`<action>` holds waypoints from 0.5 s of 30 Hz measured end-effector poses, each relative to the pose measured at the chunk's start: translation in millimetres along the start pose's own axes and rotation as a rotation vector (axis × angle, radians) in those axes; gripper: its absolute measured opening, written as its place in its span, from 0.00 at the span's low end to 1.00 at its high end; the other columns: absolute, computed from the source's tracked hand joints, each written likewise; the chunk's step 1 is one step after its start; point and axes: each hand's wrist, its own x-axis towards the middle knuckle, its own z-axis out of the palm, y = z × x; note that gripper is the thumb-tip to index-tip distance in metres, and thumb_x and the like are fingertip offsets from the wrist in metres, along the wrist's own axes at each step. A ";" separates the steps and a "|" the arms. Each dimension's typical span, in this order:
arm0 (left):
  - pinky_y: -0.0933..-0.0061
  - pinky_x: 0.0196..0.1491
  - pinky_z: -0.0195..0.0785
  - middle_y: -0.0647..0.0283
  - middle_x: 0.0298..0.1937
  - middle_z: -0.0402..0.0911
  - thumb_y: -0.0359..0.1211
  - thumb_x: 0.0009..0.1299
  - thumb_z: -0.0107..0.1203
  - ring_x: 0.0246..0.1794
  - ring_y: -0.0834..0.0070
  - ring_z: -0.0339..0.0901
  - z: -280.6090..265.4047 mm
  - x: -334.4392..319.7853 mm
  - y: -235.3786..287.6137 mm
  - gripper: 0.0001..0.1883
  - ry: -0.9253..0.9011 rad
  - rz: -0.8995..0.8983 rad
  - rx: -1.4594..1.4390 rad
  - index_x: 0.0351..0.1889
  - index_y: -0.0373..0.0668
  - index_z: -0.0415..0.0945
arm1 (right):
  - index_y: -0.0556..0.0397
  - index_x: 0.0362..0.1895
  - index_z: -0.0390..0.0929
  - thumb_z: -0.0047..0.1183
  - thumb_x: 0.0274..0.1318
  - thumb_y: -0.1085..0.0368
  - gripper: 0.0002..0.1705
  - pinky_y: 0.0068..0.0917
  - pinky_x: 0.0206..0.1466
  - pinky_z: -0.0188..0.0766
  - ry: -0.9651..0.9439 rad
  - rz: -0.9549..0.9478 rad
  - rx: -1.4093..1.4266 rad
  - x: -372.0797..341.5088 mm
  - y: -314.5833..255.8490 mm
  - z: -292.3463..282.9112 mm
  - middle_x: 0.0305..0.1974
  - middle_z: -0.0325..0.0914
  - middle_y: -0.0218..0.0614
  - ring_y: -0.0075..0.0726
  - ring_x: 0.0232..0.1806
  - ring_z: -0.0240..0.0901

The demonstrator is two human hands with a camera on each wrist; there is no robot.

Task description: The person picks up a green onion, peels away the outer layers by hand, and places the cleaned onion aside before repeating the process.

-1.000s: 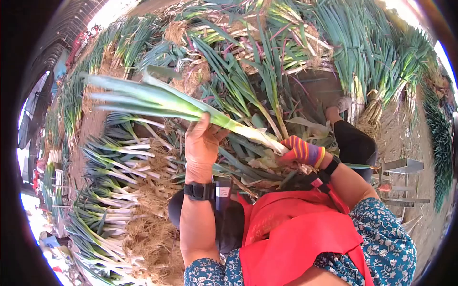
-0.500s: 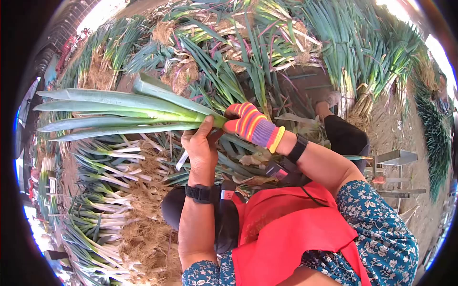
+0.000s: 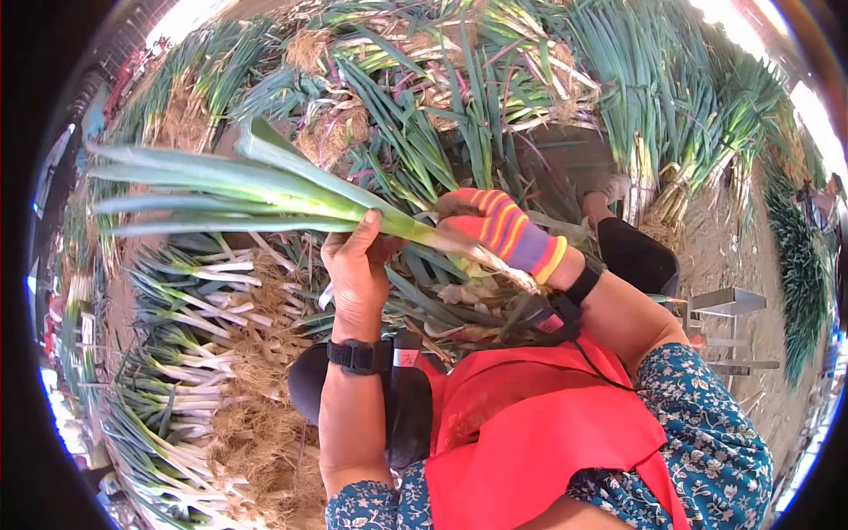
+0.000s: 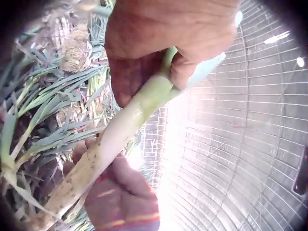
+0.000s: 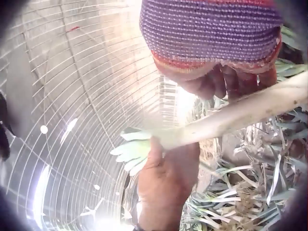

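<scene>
One large green onion (image 3: 291, 199) is held across the front of the body, its leaves to the left and its pale stalk to the right. My bare left hand (image 3: 356, 265) grips it where leaves and stalk meet, thumb on the near side. In the left wrist view, that hand (image 4: 168, 43) pinches the stalk (image 4: 120, 130) from above. My right hand (image 3: 508, 230), in a striped glove with bare fingertips, is curled about the stalk beyond the left hand. The right wrist view shows its fingers (image 5: 226, 84) bent close against the stalk (image 5: 240, 115).
Rows of green onions (image 3: 185, 371) with tangled roots (image 3: 265, 433) lie at the left. More bundles (image 3: 658, 115) stand at the back right. Leaves and peelings (image 3: 459, 300) litter the ground ahead. A metal stand (image 3: 729, 302) is at the right, beside the person's bent leg.
My right hand went from the root end up to the leaf junction, then slid partway back along the stalk. The left hand kept its grip; the leaves swung left, then slightly back right.
</scene>
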 end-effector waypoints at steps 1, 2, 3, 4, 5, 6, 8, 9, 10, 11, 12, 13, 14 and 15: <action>0.67 0.33 0.74 0.60 0.36 0.78 0.33 0.66 0.55 0.32 0.68 0.78 5.2 -2.0 -0.5 0.13 -0.014 -0.004 0.004 0.44 0.37 0.71 | 0.62 0.40 0.78 0.56 0.51 0.67 0.13 0.23 0.43 0.70 0.032 0.258 0.243 1.6 -2.7 5.0 0.38 0.77 0.37 0.27 0.37 0.73; 0.69 0.32 0.73 0.60 0.36 0.78 0.33 0.65 0.56 0.32 0.69 0.78 10.3 -4.4 -0.6 0.12 -0.010 -0.008 0.000 0.44 0.37 0.71 | 0.62 0.40 0.77 0.57 0.50 0.66 0.14 0.23 0.43 0.70 0.064 0.511 0.488 7.9 -10.1 6.6 0.37 0.77 0.37 0.27 0.36 0.73; 0.70 0.31 0.72 0.60 0.35 0.78 0.32 0.65 0.57 0.31 0.70 0.78 13.9 -5.7 -1.3 0.12 -0.002 -0.012 -0.005 0.43 0.37 0.72 | 0.56 0.36 0.80 0.59 0.44 0.63 0.14 0.32 0.41 0.71 0.040 0.505 0.452 11.9 -12.6 6.2 0.38 0.77 0.46 0.43 0.37 0.75; 0.70 0.31 0.72 0.60 0.35 0.78 0.32 0.65 0.57 0.31 0.70 0.78 14.1 -4.8 -5.3 0.12 -0.006 -0.015 -0.003 0.43 0.37 0.72 | 0.56 0.36 0.80 0.59 0.44 0.63 0.14 0.32 0.41 0.71 0.045 0.507 0.452 12.1 -10.9 8.9 0.38 0.77 0.46 0.43 0.37 0.75; 0.71 0.30 0.72 0.61 0.35 0.78 0.31 0.64 0.57 0.31 0.71 0.77 14.1 -3.7 -9.4 0.12 -0.037 0.018 0.025 0.43 0.37 0.72 | 0.57 0.35 0.79 0.58 0.44 0.63 0.13 0.35 0.44 0.69 -0.009 0.421 0.250 12.1 -7.7 12.9 0.40 0.75 0.48 0.47 0.41 0.72; 0.72 0.28 0.71 0.61 0.34 0.78 0.30 0.64 0.57 0.30 0.72 0.77 14.1 -3.4 -12.3 0.11 -0.066 0.051 0.051 0.42 0.37 0.73 | 0.58 0.34 0.79 0.57 0.44 0.62 0.13 0.37 0.47 0.68 -0.065 0.332 0.049 12.0 -5.5 16.4 0.42 0.73 0.49 0.52 0.45 0.70; 0.73 0.26 0.70 0.61 0.34 0.79 0.29 0.63 0.58 0.28 0.73 0.76 15.1 -4.2 -18.2 0.10 -0.011 0.064 0.053 0.41 0.36 0.74 | 0.62 0.32 0.78 0.57 0.44 0.61 0.15 0.41 0.51 0.64 -0.076 0.408 0.070 12.2 -3.1 24.4 0.46 0.70 0.53 0.55 0.51 0.64; 0.73 0.26 0.70 0.61 0.34 0.79 0.29 0.63 0.58 0.28 0.73 0.77 13.5 -3.3 -20.0 0.10 -0.009 0.062 0.076 0.41 0.36 0.74 | 0.61 0.32 0.79 0.56 0.44 0.63 0.14 0.39 0.47 0.66 0.028 0.478 0.085 14.2 -2.5 30.5 0.42 0.72 0.53 0.52 0.46 0.67; 0.73 0.27 0.70 0.62 0.34 0.79 0.29 0.63 0.58 0.28 0.74 0.77 12.1 -2.9 -21.6 0.10 -0.009 0.058 0.100 0.41 0.36 0.74 | 0.61 0.32 0.79 0.54 0.43 0.65 0.12 0.37 0.43 0.68 0.134 0.549 0.100 14.8 -1.9 34.2 0.37 0.74 0.52 0.49 0.41 0.71; 0.72 0.33 0.75 0.62 0.34 0.80 0.26 0.60 0.60 0.31 0.74 0.78 13.2 -4.6 -17.5 0.10 -0.010 0.038 0.057 0.39 0.35 0.76 | 0.61 0.32 0.79 0.54 0.43 0.65 0.12 0.37 0.43 0.68 0.131 0.556 0.102 14.3 -1.2 34.1 0.37 0.74 0.52 0.49 0.41 0.71; 0.72 0.33 0.75 0.62 0.34 0.80 0.26 0.60 0.60 0.31 0.74 0.78 12.8 -6.5 -15.9 0.10 -0.012 0.032 0.060 0.39 0.35 0.76 | 0.61 0.33 0.79 0.52 0.43 0.67 0.12 0.34 0.38 0.69 0.132 0.622 0.277 14.6 -0.4 31.7 0.32 0.75 0.48 0.43 0.35 0.71; 0.72 0.33 0.75 0.62 0.34 0.80 0.26 0.60 0.61 0.31 0.74 0.78 12.2 -8.4 -14.2 0.11 -0.061 0.047 0.020 0.39 0.34 0.76 | 0.61 0.33 0.79 0.50 0.42 0.69 0.12 0.31 0.34 0.69 0.139 0.684 0.452 14.5 0.7 29.1 0.26 0.76 0.44 0.37 0.29 0.72; 0.71 0.34 0.75 0.62 0.34 0.80 0.26 0.59 0.61 0.30 0.73 0.78 11.6 -8.7 -12.6 0.11 -0.115 0.061 -0.019 0.39 0.34 0.76 | 0.61 0.33 0.79 0.50 0.42 0.69 0.12 0.31 0.34 0.69 0.153 0.688 0.453 8.9 10.6 31.9 0.26 0.76 0.44 0.37 0.29 0.72; 0.69 0.37 0.75 0.60 0.36 0.80 0.28 0.60 0.61 0.32 0.71 0.78 10.5 -8.3 -11.9 0.13 -0.137 0.054 -0.032 0.41 0.33 0.75 | 0.60 0.34 0.79 0.47 0.42 0.72 0.13 0.29 0.30 0.68 0.128 0.628 0.441 2.4 24.6 36.3 0.23 0.75 0.39 0.31 0.26 0.70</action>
